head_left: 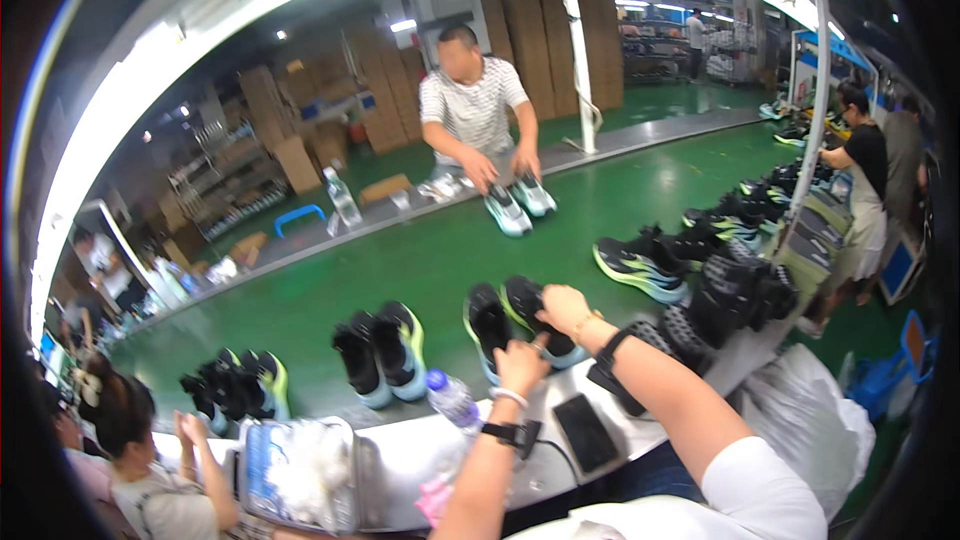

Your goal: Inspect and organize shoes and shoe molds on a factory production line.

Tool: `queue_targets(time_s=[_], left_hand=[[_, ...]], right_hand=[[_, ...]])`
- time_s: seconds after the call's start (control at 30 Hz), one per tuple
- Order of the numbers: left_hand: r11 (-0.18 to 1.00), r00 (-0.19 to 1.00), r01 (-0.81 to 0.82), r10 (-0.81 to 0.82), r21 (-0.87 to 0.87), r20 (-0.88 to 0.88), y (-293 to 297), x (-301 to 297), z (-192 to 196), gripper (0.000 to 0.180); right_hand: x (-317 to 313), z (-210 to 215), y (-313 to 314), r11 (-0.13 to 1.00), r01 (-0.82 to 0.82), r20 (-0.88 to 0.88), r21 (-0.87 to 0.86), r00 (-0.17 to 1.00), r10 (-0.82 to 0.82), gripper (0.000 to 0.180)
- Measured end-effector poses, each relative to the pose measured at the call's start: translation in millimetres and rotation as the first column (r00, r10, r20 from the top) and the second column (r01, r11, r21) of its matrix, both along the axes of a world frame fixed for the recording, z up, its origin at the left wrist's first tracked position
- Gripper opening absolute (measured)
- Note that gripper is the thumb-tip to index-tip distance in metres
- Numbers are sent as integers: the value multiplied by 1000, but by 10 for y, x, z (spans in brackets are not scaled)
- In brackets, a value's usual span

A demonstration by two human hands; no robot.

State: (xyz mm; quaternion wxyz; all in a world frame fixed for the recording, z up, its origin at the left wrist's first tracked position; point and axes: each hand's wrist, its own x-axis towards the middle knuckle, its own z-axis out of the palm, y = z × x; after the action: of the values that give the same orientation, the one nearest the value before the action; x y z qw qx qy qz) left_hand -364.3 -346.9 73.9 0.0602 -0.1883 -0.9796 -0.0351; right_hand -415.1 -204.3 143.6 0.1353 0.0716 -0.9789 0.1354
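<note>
In front of me a pair of black running shoes with pale green and light blue soles stands on the green conveyor belt (330,275). My right hand (567,310) is closed at the opening of the right shoe (522,296), its fingertips partly hidden there. My left hand (520,368) is curled between the heels of the two shoes, close by the left shoe (486,325); whatever its fingers pinch is too small to make out. A dark band circles each wrist or forearm.
A bottle with a purple cap (452,400), a phone (585,432) and a clear-lidded bin (300,475) lie along the near ledge. More shoes (380,355) stand left and right. Across the belt, a person (475,105) handles light shoes (520,205). White plastic bags (800,430) hang at right.
</note>
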Motion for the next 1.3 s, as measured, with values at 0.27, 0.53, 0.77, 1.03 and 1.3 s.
queue_targets(time_s=[0.27,0.53,0.77,1.03,1.3], left_hand=[[995,999,27,-30,-94,-36,-121,123,-17,68],[989,998,5,3,-147,56,-169,81,-10,66],[991,996,-73,79,-110,51,-77,86,-17,70],[101,1000,-28,-2,994,29,-184,480,875,23],[-352,957,-36,-280,935,-68,333,1969,1932,16]], right_hand=[[-208,-411,-275,988,94,73,123,992,-104,21],[-906,-931,-479,974,53,608,221,773,-180,19],[-842,-992,-549,854,111,442,-508,885,147,32],[824,507,-184,313,-208,-75,-927,918,389,33],[2584,1243,457,-28,-520,-451,-853,710,540,41]])
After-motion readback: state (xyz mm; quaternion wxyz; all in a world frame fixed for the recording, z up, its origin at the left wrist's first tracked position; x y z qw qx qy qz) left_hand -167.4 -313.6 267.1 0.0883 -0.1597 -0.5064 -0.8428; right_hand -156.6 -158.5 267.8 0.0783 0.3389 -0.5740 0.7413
